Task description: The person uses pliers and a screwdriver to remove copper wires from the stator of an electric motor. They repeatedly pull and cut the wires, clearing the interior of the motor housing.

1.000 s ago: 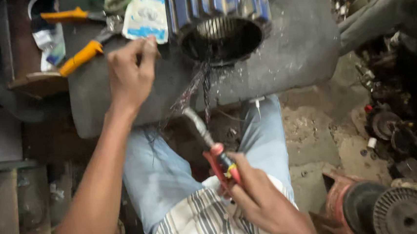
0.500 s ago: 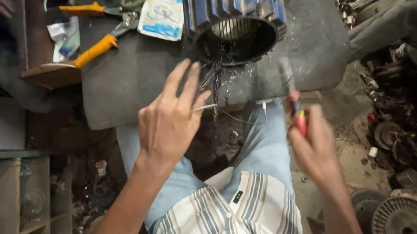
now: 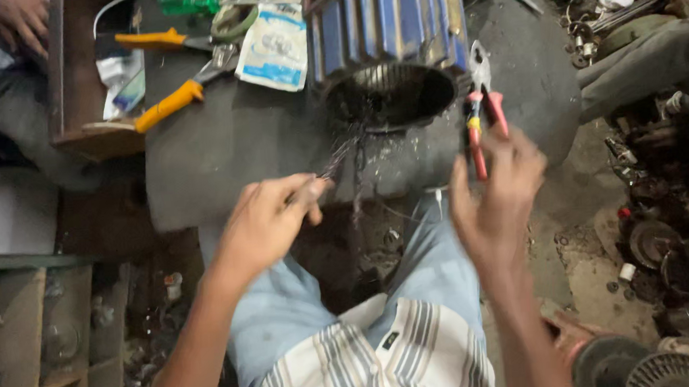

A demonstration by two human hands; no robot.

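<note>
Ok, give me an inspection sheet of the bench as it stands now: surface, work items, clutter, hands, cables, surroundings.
Surface: grey slab, dusty, set across the lap.
Work items: blue ribbed motor housing, open end facing the person, thin wires spilling from it.
Clutter: yellow-handled tools, white-and-blue packet.
Hands: left hand pinches a wire strand; right hand holds red-handled pliers upright, jaws shut.
Cables: only the loose winding wires.
Surroundings: metal parts on the floor at right, wooden shelves at left, another person's hands top left.
</note>
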